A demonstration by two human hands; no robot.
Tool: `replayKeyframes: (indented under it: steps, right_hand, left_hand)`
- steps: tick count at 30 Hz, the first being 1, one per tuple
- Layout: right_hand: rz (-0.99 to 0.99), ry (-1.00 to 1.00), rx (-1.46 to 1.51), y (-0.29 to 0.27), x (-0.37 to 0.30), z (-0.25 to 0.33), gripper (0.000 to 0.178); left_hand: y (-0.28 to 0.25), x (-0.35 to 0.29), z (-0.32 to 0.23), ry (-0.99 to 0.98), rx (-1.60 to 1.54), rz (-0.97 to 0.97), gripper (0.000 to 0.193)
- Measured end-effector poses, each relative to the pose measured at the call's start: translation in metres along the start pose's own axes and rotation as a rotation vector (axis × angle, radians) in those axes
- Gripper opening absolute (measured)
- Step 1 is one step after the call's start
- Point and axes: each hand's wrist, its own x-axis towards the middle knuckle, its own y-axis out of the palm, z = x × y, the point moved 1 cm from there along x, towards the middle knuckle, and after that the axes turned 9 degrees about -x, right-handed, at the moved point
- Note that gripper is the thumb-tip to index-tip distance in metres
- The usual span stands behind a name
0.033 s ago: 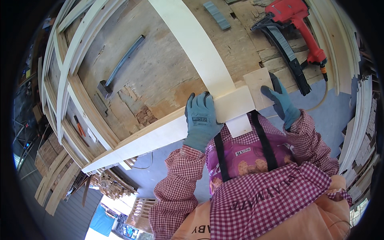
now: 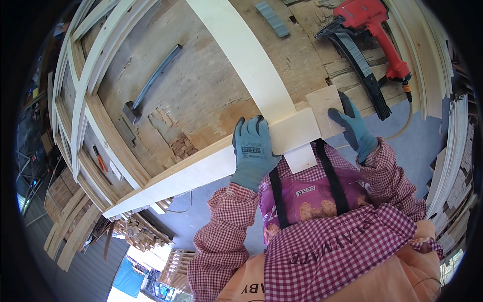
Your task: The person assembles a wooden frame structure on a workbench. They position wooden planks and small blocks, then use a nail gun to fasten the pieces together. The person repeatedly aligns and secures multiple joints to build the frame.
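My left hand, in a blue-grey work glove, has its fingers wrapped over the near wooden rail of a frame, beside the joint with a pale crosswise slat. With the thumb on top and the fingers at its far right edge, my right hand grips a small plywood piece. That piece meets the right end of a pale wooden block lying along the rail. Below the block, a white rectangular piece sticks out toward my apron.
A red staple gun with a hose lies at the far right of the worn wooden bench. A strip of staples lies near it. Left of the slat is a hammer. Curved frames and orange-handled pliers are farther left.
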Motion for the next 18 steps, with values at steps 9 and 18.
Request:
replayKeyframes:
  steps: [9,18]
  right_hand:
    - [-0.019,-0.003,-0.012,-0.003,0.002,-0.003,0.064]
    - [-0.060,-0.003,-0.057,-0.001,-0.001,-0.007,0.065]
  left_hand:
    - [-0.026,0.018,-0.014,-0.118,0.158,0.345,0.085]
    - [-0.021,0.016,-0.012,-0.090,0.078,0.278,0.081]
